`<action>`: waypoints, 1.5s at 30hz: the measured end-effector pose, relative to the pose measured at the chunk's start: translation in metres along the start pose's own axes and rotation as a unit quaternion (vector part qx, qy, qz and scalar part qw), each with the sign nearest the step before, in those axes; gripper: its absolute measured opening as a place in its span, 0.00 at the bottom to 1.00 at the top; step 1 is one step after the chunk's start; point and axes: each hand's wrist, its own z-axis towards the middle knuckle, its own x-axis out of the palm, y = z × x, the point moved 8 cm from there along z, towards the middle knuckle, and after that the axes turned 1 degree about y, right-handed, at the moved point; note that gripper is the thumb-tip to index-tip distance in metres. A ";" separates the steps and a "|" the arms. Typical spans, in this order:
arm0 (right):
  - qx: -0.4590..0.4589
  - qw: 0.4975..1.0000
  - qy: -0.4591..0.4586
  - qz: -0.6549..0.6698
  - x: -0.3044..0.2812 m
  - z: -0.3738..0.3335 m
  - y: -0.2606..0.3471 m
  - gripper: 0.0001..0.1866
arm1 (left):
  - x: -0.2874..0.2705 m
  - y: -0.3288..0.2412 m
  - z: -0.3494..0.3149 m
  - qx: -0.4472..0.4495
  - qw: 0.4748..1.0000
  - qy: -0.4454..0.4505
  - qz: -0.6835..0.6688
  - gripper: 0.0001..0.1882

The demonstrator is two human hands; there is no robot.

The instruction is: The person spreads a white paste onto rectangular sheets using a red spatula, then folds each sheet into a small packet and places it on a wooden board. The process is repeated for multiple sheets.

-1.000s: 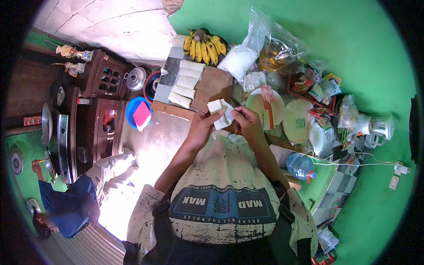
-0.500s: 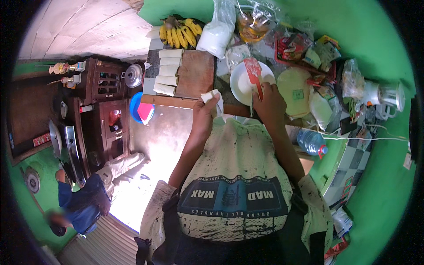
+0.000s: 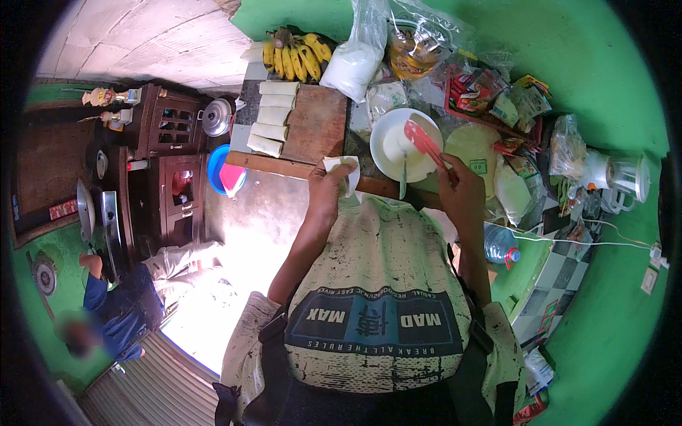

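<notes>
My left hand (image 3: 328,192) is closed on a folded white wrapper (image 3: 351,181) at the front edge of the table. My right hand (image 3: 462,186) grips the handle of a red spatula (image 3: 422,140). Its blade is over a white bowl (image 3: 381,162) that holds a whitish paste. A metal spoon (image 3: 404,174) leans on the bowl's near rim. To the left, several rolled white wrappers (image 3: 274,116) lie in a column on a brown wooden board (image 3: 317,122).
Bananas (image 3: 301,60), a bag of white powder (image 3: 352,71) and a bagged container (image 3: 412,53) stand behind. Round pale wrappers (image 3: 465,153), a red tray of packets (image 3: 472,96) and a blender (image 3: 629,160) are rightward. A person (image 3: 124,312) is at lower left.
My right hand has moved right and slightly down, tilting the spatula to point up-left over the bowl. The spoon now shows more fully at the rim. My left hand stays nearly in place.
</notes>
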 end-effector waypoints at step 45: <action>0.076 0.870 -0.043 0.485 -0.024 -0.021 -0.027 0.12 | 0.078 -0.037 0.018 0.048 0.959 0.140 0.242 0.14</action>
